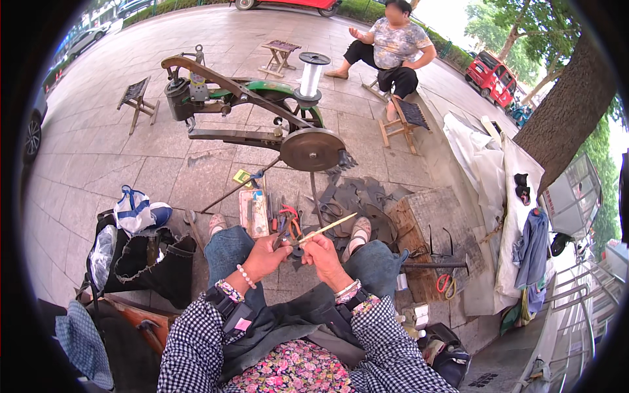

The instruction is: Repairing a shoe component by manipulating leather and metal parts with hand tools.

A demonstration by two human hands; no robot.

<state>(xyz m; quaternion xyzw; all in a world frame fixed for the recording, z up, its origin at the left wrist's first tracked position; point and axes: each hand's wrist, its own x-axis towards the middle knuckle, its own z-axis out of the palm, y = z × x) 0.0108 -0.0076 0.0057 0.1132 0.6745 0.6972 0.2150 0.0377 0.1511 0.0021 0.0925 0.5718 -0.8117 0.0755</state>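
My left hand (261, 259), a beaded bracelet at its wrist, is closed on a small dark piece (294, 254) that the fingers mostly hide. Close beside it, my right hand (322, 262) pinches a thin pale-yellow stick (337, 223), which slants up and to the right. The stick's lower end meets the dark piece between the two hands. Both hands are over my lap, between my knees. Just beyond them on the paving lie red-handled pliers (289, 211) and a shallow tray (253, 213) with tools.
A hand-cranked sewing machine (242, 92) with a white thread spool (310, 80) stands ahead. Dark scraps (367, 196) and scissors (333, 211) lie under it. On the right is a wooden box (426, 229) with red-handled scissors (447, 285); bags (154, 262) are left. A person (396, 46) sits beyond.
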